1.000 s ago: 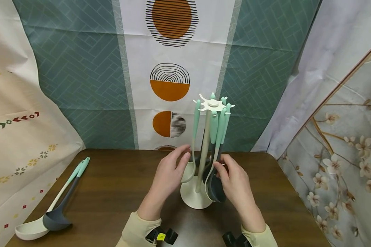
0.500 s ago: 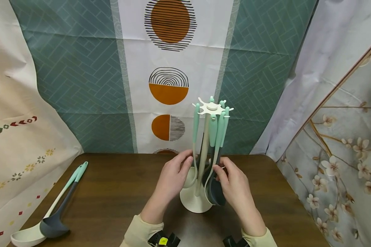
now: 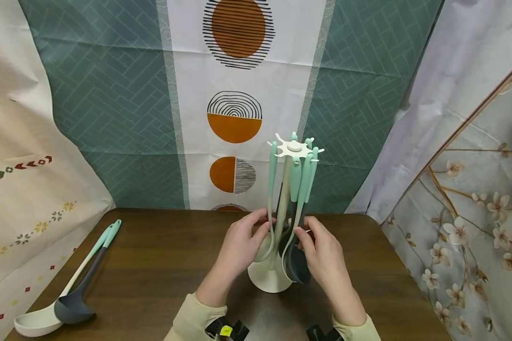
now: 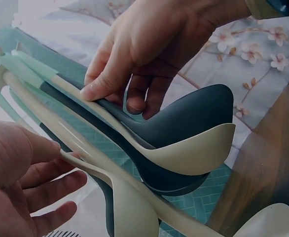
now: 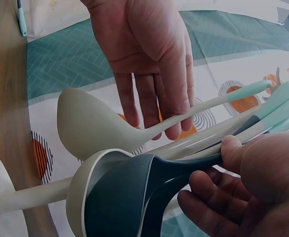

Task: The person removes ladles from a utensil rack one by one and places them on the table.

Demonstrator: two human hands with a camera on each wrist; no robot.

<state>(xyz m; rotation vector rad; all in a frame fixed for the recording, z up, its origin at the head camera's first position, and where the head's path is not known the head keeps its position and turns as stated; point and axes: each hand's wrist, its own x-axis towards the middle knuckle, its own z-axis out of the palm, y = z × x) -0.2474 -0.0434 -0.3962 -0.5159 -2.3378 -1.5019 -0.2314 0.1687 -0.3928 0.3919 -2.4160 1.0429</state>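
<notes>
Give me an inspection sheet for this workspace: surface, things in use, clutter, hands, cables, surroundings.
Surface: brown wood-grain table.
Things in use: cream stand, upright; mint-handled utensils hang from its top.
Clutter: loose dark ladle overlapping loose pale ladle, at the table's left.
Hands: left hand pinches a pale hanging ladle; right hand pinches a dark hanging ladle.
Cables: nothing seen.
Surroundings: green-and-white cloth behind, floral cloth right, cream cloth left.

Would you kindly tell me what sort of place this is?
Probably a staged tabletop setup rather than a working kitchen: a brown table, patterned cloths behind and beside it, and a utensil stand on top.
</notes>
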